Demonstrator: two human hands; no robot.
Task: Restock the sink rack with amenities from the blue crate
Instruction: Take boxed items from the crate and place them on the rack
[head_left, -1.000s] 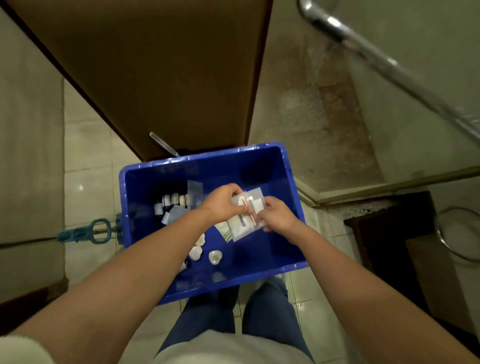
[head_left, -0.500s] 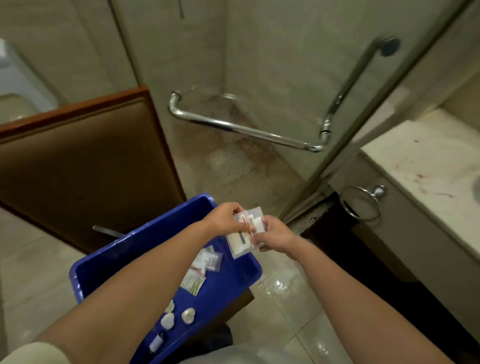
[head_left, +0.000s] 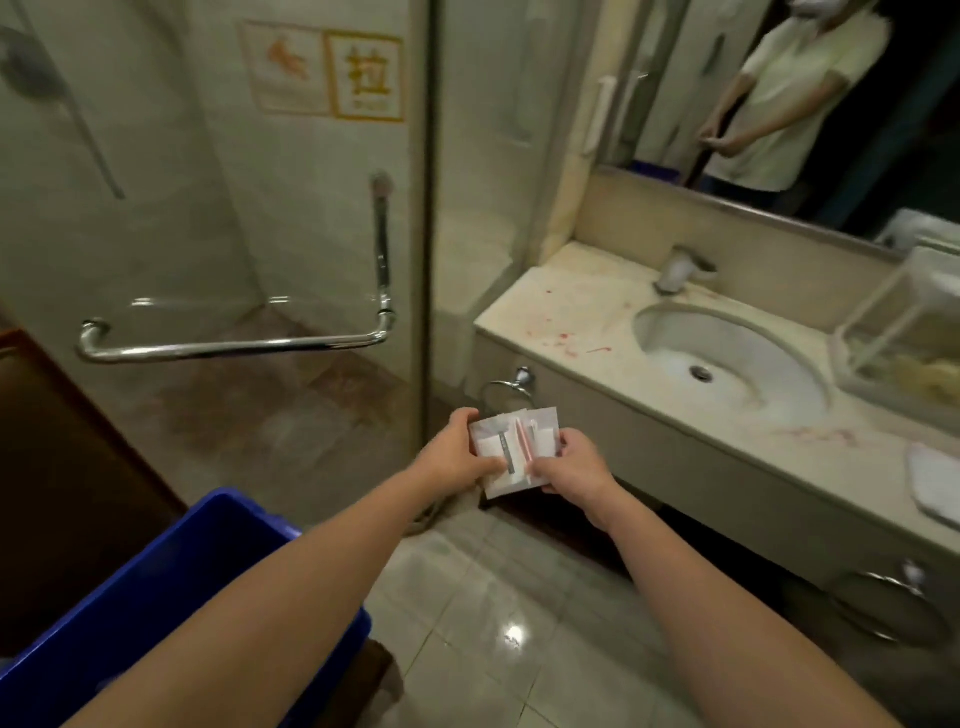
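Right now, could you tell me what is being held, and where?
A stack of amenity packets: left hand grips its left edge, right hand its lower right edge.

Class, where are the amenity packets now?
Head view, centre: the amenity packets are gripped between left hand and right hand, in front of the sink counter.
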